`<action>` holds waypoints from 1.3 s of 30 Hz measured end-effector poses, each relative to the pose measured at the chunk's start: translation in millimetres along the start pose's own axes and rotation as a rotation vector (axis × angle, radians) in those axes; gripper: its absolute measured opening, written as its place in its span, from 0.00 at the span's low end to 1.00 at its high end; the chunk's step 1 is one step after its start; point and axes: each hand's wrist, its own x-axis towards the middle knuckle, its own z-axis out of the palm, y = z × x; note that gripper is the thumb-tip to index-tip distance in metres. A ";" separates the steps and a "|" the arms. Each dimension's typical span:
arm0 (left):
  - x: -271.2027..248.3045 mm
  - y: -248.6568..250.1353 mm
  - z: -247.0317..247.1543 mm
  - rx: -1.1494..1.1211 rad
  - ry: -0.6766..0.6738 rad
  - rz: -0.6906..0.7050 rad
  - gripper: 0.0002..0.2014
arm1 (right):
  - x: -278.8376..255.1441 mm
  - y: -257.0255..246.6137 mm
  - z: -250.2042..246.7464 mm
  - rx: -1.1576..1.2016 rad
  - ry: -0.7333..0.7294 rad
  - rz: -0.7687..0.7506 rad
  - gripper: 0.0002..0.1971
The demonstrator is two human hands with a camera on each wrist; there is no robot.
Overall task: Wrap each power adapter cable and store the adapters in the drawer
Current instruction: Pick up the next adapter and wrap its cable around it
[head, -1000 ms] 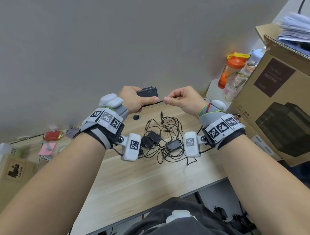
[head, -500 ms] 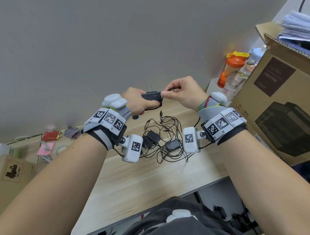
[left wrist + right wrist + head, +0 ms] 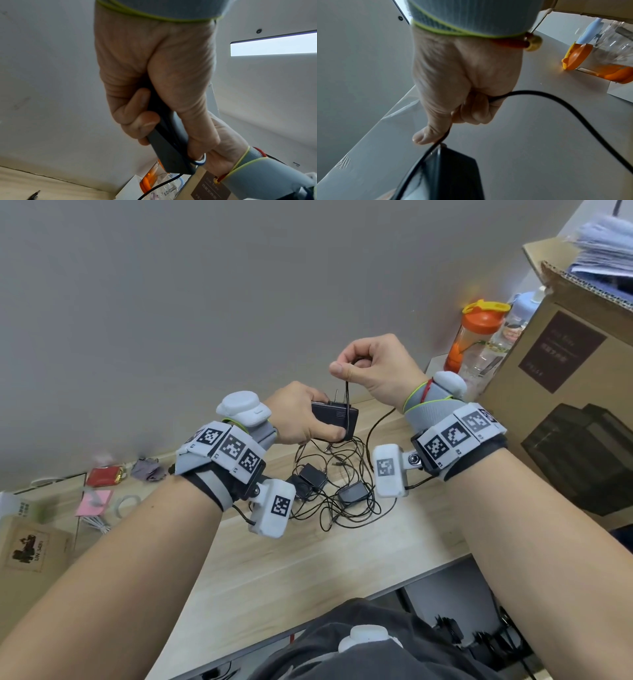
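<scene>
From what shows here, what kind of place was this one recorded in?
Likely an office desk against a plain wall: a light wooden desktop, a printed cardboard box topped with papers, and a pink sticky-note pad beside a tape roll.

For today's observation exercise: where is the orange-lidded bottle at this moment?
In the head view the orange-lidded bottle stands at the desk's far right, against the wall, beside a clear bottle and the cardboard box, beyond the right hand.

An orange-lidded bottle (image 3: 478, 337) stands beside a clear bottle (image 3: 503, 344) against the wall; a large cardboard box (image 3: 561, 378) holds papers (image 3: 606, 251); pink sticky notes (image 3: 94, 503) lie far left.
</scene>
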 end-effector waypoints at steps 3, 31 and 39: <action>-1.0 1.8 -1.5 -0.022 -0.026 0.018 0.11 | -0.3 1.6 1.0 0.027 0.016 -0.002 0.09; 14.9 -4.8 -15.9 -0.583 0.439 -0.083 0.09 | -25.8 23.3 32.6 0.073 -0.214 0.138 0.16; 21.6 -31.6 -20.1 -0.299 0.377 -0.154 0.14 | -20.0 9.3 21.6 -0.092 -0.192 0.017 0.14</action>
